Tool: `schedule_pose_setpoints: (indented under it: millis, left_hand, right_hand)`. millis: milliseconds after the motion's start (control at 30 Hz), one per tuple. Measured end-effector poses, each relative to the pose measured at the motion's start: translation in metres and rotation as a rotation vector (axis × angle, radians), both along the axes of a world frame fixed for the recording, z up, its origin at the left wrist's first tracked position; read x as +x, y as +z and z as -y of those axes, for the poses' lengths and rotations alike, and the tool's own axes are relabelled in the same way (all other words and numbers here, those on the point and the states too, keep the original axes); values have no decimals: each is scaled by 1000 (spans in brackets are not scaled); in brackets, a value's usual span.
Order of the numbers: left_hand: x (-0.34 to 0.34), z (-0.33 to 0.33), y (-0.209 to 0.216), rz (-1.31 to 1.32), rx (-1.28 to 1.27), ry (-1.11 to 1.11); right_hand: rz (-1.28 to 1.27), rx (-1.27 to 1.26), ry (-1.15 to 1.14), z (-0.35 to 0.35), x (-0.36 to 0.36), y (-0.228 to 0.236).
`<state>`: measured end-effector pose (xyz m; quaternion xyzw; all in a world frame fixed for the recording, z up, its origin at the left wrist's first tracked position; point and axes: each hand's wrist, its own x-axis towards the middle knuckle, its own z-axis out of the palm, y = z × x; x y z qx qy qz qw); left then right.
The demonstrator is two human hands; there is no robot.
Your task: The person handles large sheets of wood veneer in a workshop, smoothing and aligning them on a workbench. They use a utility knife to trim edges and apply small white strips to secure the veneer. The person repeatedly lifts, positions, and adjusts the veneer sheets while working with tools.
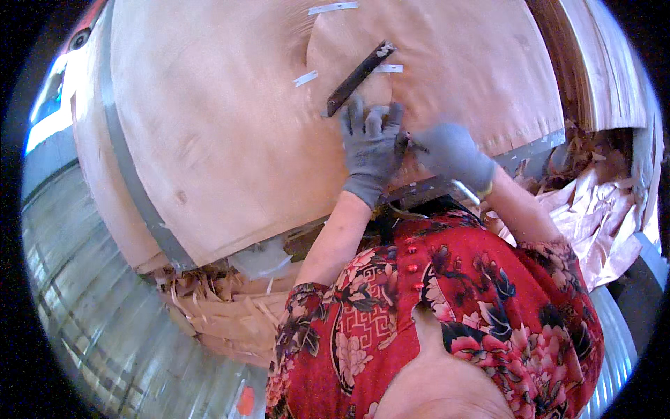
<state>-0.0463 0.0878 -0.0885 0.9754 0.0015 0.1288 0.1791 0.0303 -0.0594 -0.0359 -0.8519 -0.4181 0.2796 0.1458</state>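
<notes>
My left hand point(368, 150), in a grey glove, lies on a wide sheet of thin tan wood veneer point(209, 140) with its fingers apart. Just to its right, my gloved right hand point(453, 155) is closed and smeared by motion. A slim tool point(465, 192) seems to run through that fist, its pale, shiny end sticking out near the wrist; its kind cannot be made out. By the left hand's fingertips lies a dark narrow bar point(359, 78) with whitish bits on its far end. White tape strips point(306, 78) stick to the veneer around a rounded seam.
Torn veneer scraps point(593, 216) hang and lie at the right and along the stack's near edge. A grey band point(129, 153) crosses the sheet's left side. More veneer layers point(618, 63) rise at the far right. Ribbed greenish flooring point(77, 279) is on the left.
</notes>
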Motion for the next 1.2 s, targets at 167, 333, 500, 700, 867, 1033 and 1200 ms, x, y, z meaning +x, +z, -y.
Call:
schedule_pose_setpoints:
  millis: [167, 333, 500, 700, 867, 1033, 1200]
  left_hand:
    - [-22, -32, -7, -194, 1, -137]
    - [-40, -24, 5, -262, 21, -75]
    - [-32, -20, -8, -222, 11, -77]
    - [-15, -8, -27, -95, 146, -58]
    - [-8, -20, -48, -82, 5, -67]
    - [-35, -36, -42, 39, 17, 216]
    - [-104, -91, -79, 12, -74, 526]
  right_hand:
    - [-197, 72, -234, 8, -13, 5]
    - [-675, 267, -474, 13, 2, 4]
    - [-400, 602, -118, 19, 9, -7]
    - [-836, 464, -570, 91, 19, -7]
    - [-518, 397, -677, 138, -21, -22]
    - [-281, 465, -791, 199, -51, -98]
    - [233, 532, -647, 223, -49, -122]
